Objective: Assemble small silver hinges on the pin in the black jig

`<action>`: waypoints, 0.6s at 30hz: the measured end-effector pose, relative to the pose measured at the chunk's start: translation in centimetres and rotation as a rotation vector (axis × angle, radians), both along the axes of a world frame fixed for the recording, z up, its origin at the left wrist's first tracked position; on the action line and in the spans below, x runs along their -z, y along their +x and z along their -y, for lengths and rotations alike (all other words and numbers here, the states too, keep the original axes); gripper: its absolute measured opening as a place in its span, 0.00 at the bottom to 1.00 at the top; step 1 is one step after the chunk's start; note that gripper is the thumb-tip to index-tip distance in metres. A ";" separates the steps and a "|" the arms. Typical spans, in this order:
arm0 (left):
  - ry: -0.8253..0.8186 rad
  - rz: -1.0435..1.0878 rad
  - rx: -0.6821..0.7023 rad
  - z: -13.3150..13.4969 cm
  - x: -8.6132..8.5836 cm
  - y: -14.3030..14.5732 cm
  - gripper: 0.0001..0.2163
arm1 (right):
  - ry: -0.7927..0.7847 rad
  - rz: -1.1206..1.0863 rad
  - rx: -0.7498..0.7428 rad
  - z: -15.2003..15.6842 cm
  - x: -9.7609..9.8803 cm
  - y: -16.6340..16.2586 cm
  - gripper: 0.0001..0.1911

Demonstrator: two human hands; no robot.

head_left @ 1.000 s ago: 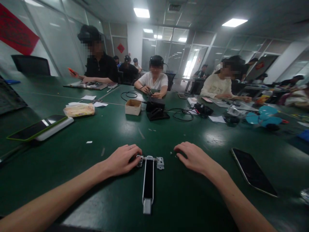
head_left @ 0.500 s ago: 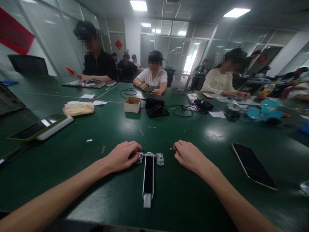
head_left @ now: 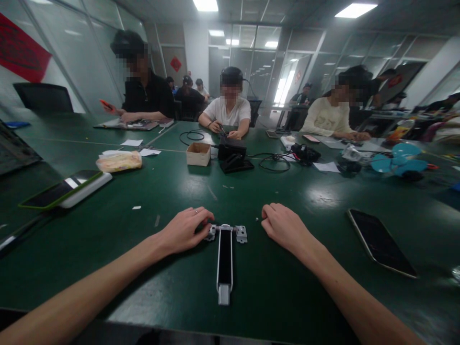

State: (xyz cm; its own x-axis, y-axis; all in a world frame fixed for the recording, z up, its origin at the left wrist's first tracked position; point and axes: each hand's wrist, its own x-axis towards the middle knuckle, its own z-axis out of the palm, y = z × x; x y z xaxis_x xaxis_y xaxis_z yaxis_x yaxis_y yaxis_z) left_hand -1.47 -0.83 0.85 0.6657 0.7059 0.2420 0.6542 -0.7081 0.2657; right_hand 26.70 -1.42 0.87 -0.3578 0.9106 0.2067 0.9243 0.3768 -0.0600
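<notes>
A T-shaped metal hinge [head_left: 225, 256] lies on the green table, its long arm with a black centre strip pointing toward me and a small bracket at each end of its crosspiece. My left hand [head_left: 186, 230] is closed, thumb and fingers at the left bracket, which they partly cover. To the right of the hinge and apart from it, my right hand [head_left: 283, 225] rests on the table with its fingers curled under. Whatever those fingers may hold is hidden. Just left of its fingertips lies a tiny pale piece [head_left: 257, 219].
A phone [head_left: 381, 242] lies to the right, a green-edged device [head_left: 64, 189] to the left. Farther back are a plastic-wrapped packet [head_left: 120, 162], a small open box [head_left: 198, 155], a black device [head_left: 232, 151] with cables and a blue-bladed fan [head_left: 398, 160]. Several people sit around the table.
The view has shifted slightly, so the hinge and hands appear a little farther right. Both hands keep nearly the same pose and place beside the hinge.
</notes>
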 end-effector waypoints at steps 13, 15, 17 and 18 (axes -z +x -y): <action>0.288 0.167 0.252 1.8 -0.1 1.5 0.11 | -0.025 -0.779 -0.374 3.7 0.5 -5.8 0.04; 0.293 0.146 0.283 2.0 -0.1 1.5 0.10 | -0.008 -0.825 -0.388 4.1 0.7 -6.3 0.04; 0.301 0.135 0.304 2.1 -0.2 1.5 0.10 | -0.013 -0.857 -0.390 4.3 0.8 -6.5 0.04; 0.308 0.135 0.315 2.1 -0.3 1.4 0.10 | -0.024 -0.868 -0.391 4.3 0.8 -6.6 0.04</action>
